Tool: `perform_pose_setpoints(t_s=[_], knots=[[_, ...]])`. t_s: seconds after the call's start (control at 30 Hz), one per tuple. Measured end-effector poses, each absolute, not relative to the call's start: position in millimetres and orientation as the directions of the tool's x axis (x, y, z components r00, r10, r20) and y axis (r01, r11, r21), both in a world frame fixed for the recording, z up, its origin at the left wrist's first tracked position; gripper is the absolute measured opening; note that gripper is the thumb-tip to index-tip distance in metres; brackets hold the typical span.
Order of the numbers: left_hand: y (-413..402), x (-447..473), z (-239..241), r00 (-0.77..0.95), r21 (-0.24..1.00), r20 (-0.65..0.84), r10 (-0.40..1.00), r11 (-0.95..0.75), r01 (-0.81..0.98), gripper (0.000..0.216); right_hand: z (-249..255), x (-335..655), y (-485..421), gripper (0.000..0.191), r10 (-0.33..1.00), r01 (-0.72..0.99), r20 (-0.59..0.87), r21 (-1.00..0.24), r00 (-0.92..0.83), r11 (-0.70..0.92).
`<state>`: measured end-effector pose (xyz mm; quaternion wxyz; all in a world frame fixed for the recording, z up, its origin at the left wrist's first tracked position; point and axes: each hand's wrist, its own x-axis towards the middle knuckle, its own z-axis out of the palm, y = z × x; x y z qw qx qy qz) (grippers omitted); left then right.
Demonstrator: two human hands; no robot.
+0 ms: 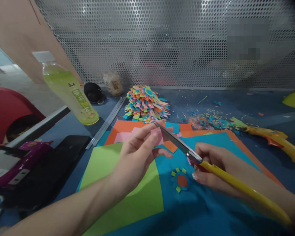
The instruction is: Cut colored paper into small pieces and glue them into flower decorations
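Observation:
My right hand (211, 167) is closed around a pair of scissors (179, 144) with long yellow handles. Their blades point up and left, tips close to the fingers of my left hand (140, 147). Thumb and forefinger of that hand pinch a small pink paper piece (159, 133), partly covered by the fingers. Below the scissors, a small paper flower (182, 180) with a red-orange centre and a few green petals lies on a blue paper sheet (186, 213). A green sheet (127, 196) lies under my left forearm.
Behind the sheets stands a heap-shaped craft of coloured paper strips (145, 103). Paper scraps (208, 119) and a yellow glue gun (272, 137) lie to the right. Leftward are clear glue sticks (107, 121), a drink bottle (68, 91) and a black phone-like slab (64, 164).

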<state>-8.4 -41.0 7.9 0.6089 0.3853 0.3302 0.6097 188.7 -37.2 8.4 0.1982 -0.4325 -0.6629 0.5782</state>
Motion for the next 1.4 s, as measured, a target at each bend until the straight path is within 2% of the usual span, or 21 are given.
perform_pose_setpoints(t_s=[0.1,0.3,0.43,0.53,0.67,0.87,0.97,1.07,1.2,1.27,1.33,1.4], knots=[[-39,-7,9,-0.013,0.851,0.008,1.000,-0.014,-0.524,0.019,11,187,-38,0.030,0.817,0.336,-0.248,-0.939,-0.521,-0.070],[-37,-10,5,0.019,0.852,0.010,1.000,0.001,-0.524,0.012,11,187,-37,0.032,0.818,0.365,-0.257,-0.929,-0.515,-0.063],[-35,-10,7,-0.002,0.824,-0.132,0.991,0.109,-0.556,0.001,11,186,-36,0.035,0.803,0.384,-0.276,-0.921,-0.528,-0.065],[-33,-7,10,0.011,0.792,-0.253,0.968,0.213,-0.573,0.018,10,186,-35,0.037,0.815,0.389,-0.274,-0.919,-0.510,-0.065],[-32,-5,11,0.055,0.751,-0.289,0.956,0.262,-0.606,0.028,7,186,-33,0.039,0.806,0.416,-0.270,-0.909,-0.526,-0.033],[-33,-9,8,0.098,0.657,-0.309,0.946,0.287,-0.698,0.042,13,186,-40,0.048,0.713,0.477,-0.436,-0.864,-0.548,-0.162],[-33,-10,9,0.129,0.621,-0.297,0.946,0.294,-0.726,0.044,13,189,-44,0.051,0.687,0.417,-0.478,-0.867,-0.547,-0.272],[-32,-9,10,0.156,0.598,-0.279,0.948,0.298,-0.744,0.041,9,191,-42,0.046,0.720,0.294,-0.372,-0.925,-0.586,-0.239],[-34,-7,9,0.181,0.605,-0.272,0.945,0.315,-0.732,0.034,3,186,-36,0.031,0.871,0.250,-0.107,-0.968,-0.479,0.019],[-37,-6,7,0.209,0.582,-0.262,0.942,0.327,-0.744,0.032,0,181,-34,0.027,0.902,0.206,-0.011,-0.975,-0.432,0.087],[-40,-4,5,0.247,0.560,-0.263,0.933,0.356,-0.748,0.029,-1,177,-34,0.026,0.902,0.153,0.023,-0.983,-0.430,0.098],[-42,-2,3,0.292,0.567,-0.262,0.920,0.392,-0.724,0.048,-2,174,-35,0.027,0.899,0.157,0.013,-0.983,-0.438,0.091]])
